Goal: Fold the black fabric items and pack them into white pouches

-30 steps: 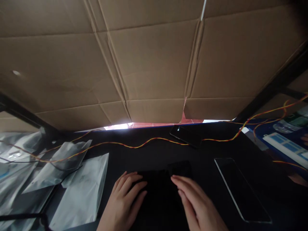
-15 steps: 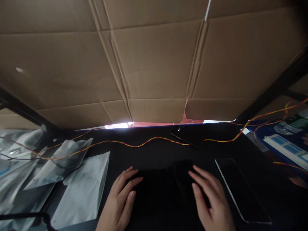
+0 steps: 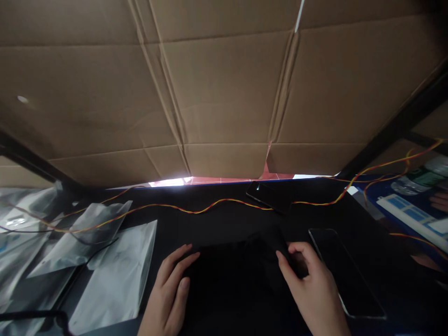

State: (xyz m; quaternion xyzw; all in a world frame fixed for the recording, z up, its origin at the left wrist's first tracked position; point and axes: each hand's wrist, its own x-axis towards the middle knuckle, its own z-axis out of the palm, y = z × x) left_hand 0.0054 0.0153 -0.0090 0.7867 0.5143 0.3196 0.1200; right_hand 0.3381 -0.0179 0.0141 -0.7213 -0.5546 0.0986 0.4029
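Observation:
A black cloth-like piece (image 3: 231,275) lies on the dark table between my hands. My left hand (image 3: 168,291) rests flat on its left edge, fingers stretched out and slightly apart. My right hand (image 3: 311,289) is at its right edge with fingers curled, pinching a dark fold of it near a small black object (image 3: 268,240); the exact hold is hard to make out in the dim light. A large black phone-like slab (image 3: 345,273) lies just right of my right hand.
Silvery plastic bags (image 3: 115,275) cover the left side. A twisted red-yellow wire (image 3: 210,207) crosses the table beside a black phone (image 3: 269,196). A cardboard wall (image 3: 224,93) stands behind. Blue-white items (image 3: 409,212) and another person's hand (image 3: 441,200) are at the right.
My right hand slid rightward along the black piece and curled its fingers. My left hand drew slightly left and back.

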